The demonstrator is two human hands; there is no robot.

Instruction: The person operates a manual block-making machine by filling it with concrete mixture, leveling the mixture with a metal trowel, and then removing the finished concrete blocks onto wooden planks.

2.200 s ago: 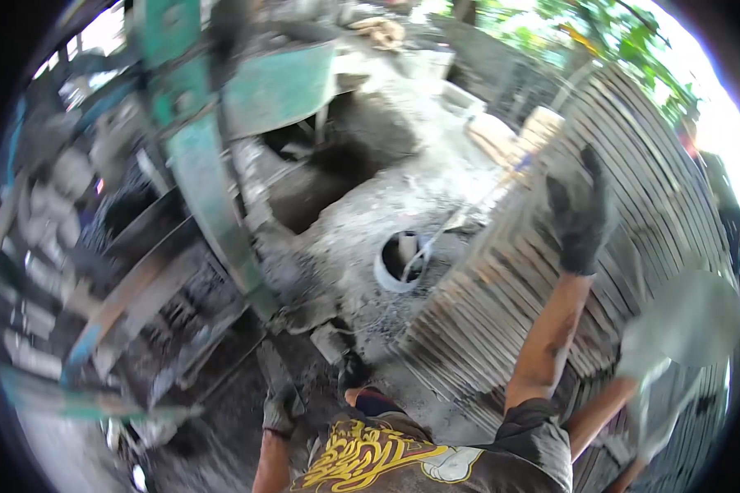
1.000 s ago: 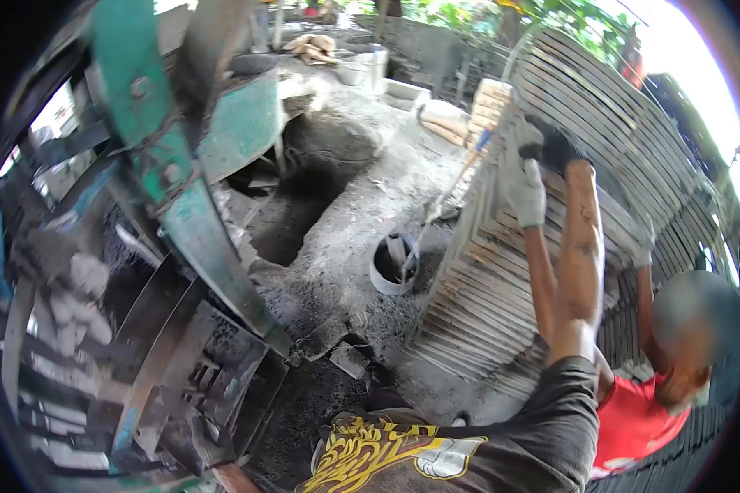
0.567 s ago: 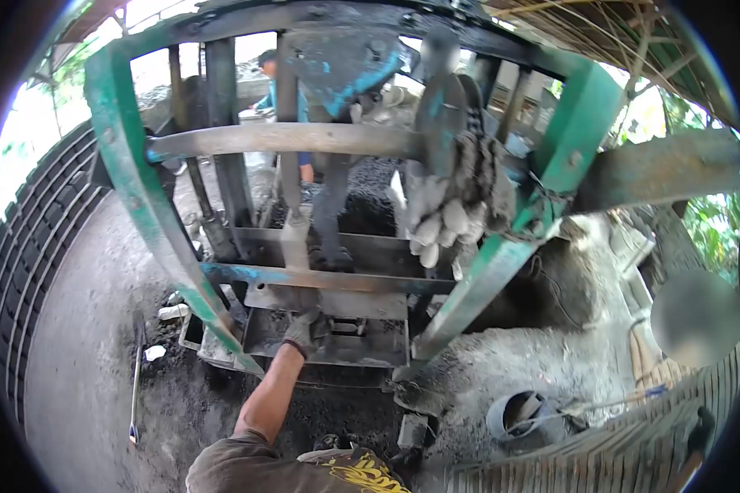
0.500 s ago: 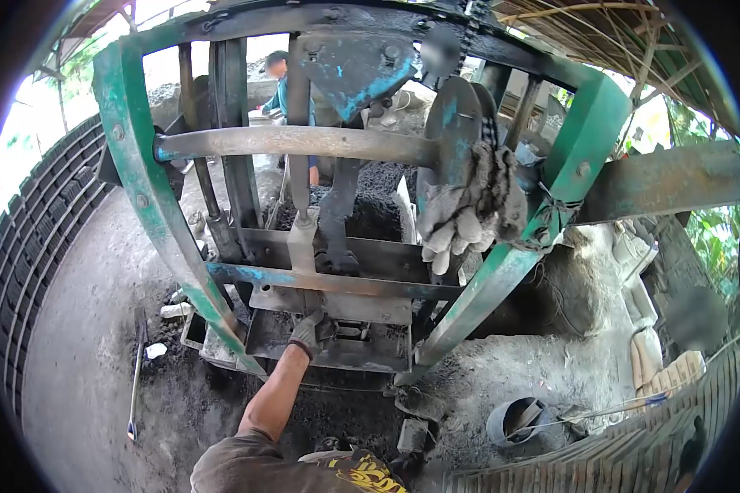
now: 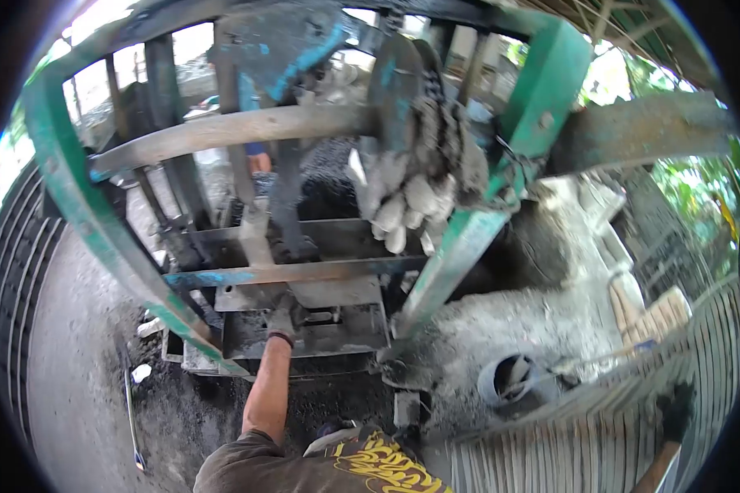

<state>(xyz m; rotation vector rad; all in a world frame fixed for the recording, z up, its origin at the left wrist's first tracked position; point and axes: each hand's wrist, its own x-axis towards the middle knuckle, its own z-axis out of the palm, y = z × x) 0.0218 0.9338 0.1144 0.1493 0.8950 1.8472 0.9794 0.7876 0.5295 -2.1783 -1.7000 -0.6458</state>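
Observation:
My left hand [image 5: 282, 319], in a grey glove, reaches into the metal tray [image 5: 345, 333] of a green-framed machine [image 5: 107, 234]. It is beside a slotted dark part, and its fingertips are too indistinct to show whether it grips anything. Far out at the lower right, my right hand [image 5: 677, 413] wears a dark glove. It is over or against a long row of thin upright slats [image 5: 551, 448]; its fingers are blurred.
Worn gloves [image 5: 411, 197] hang on the frame's right side, near a round wheel [image 5: 396, 90]. A bucket [image 5: 506, 380] stands right of the machine. A long-handled tool [image 5: 131, 411] lies at left. Behind the bars a person [image 5: 257, 152] is partly visible. Racks stand far left.
The view has turned right, so the machine sits further left. My right hand shows more fully over the slats. My left hand remains at the tray.

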